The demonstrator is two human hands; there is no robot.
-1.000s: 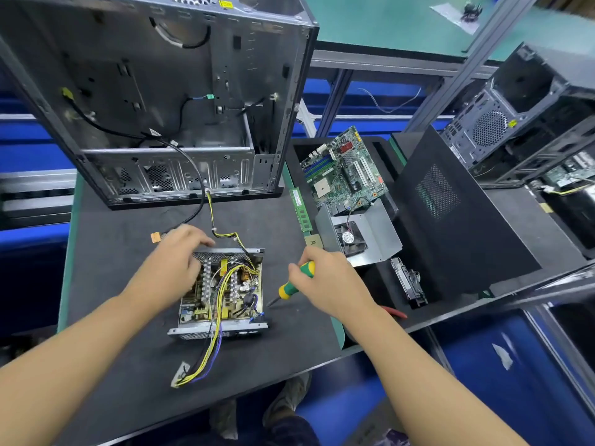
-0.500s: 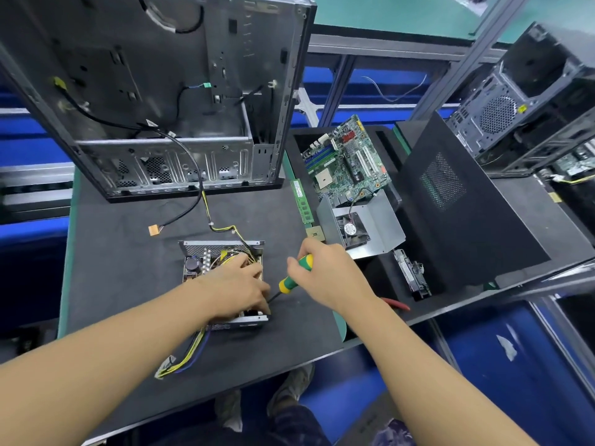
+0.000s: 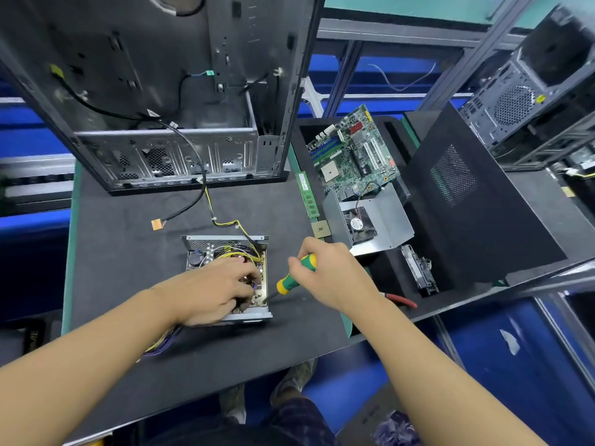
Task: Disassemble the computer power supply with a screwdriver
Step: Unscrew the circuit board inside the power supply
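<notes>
The power supply (image 3: 225, 247) is sitting lid-off near the middle of the black mat (image 3: 128, 259), its board and yellow wiring showing. The left hand (image 3: 212, 291) is lying over the near half, fingers curled down among the parts and thumb tucked by the near wall, gripping the unit. The right hand (image 3: 331, 278) is closing round the green-and-yellow handle of the screwdriver (image 3: 294, 273). The shaft is slanting down to the left, and the tip is meeting the supply's near right corner. A bundle of wires (image 3: 161, 346) is trailing off the near left side under the left forearm, and another yellow-black lead is running from the far wall up toward the case (image 3: 161, 91).

That case is standing open at the far edge of the mat, a black cable with an orange plug (image 3: 156, 224) hanging out of it onto the mat. Just right of the mat a RAM stick (image 3: 307, 194) and a chip (image 3: 320, 228) are lying along the edge. Beyond them a motherboard (image 3: 351, 152) is leaning in a black tray, and a metal cover with a fan (image 3: 370, 220) is resting against its near side. A red-handled tool (image 3: 402, 300) is poking out from behind the right wrist. A black side panel (image 3: 467, 204) is lying farther right, and a second case (image 3: 531, 88) is sitting at far right.
</notes>
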